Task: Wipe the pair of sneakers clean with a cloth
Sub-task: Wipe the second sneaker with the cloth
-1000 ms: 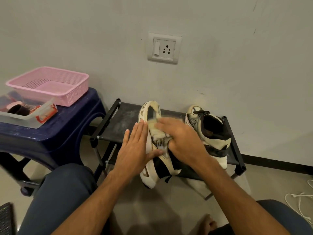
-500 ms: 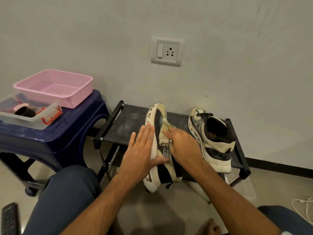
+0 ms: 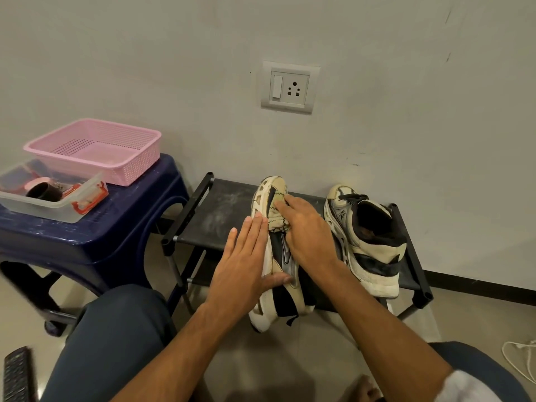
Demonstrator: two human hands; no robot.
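Fingers (image 3: 251,237) of the left hand (image 3: 246,265) lie flat and straight along the sole of a sneaker (image 3: 278,303) tipped on its side at frame centre, bracing it and gripping nothing. The right hand (image 3: 307,233), fingers (image 3: 287,203) nearly straight and thumb hidden, presses a bunched cloth (image 3: 275,219) onto the toe. The other sneaker (image 3: 368,242) stands upright to the right on the same rack (image 3: 220,216). Firm bracing and short, overlapping strokes likely serve best; too hard a push could slide the sneaker off the rack's near edge.
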